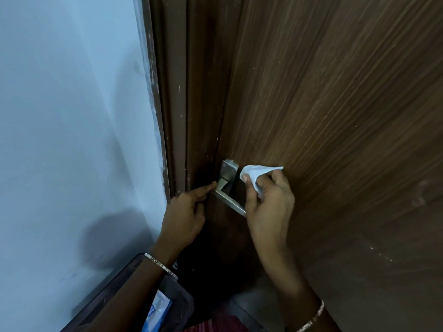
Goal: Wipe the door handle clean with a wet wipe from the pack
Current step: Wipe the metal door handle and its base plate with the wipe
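Note:
A silver lever door handle [227, 185] with a square plate is mounted on the brown wooden door [335, 116]. My right hand [268, 202] pinches a crumpled white wet wipe [257, 174] just right of the handle plate, and the hand covers the lever's free end. The index finger of my left hand [187, 212] points at and touches the lever's inner corner; its other fingers are curled. The blue and white wipe pack [157, 310] lies low in the view, partly hidden behind my left forearm.
A pale blue wall [72, 140] fills the left side, meeting the dark brown door frame [177, 104]. A dark piece of furniture [115, 295] below holds the pack. Bangles sit on both wrists. Reddish fabric [215, 325] shows at the bottom edge.

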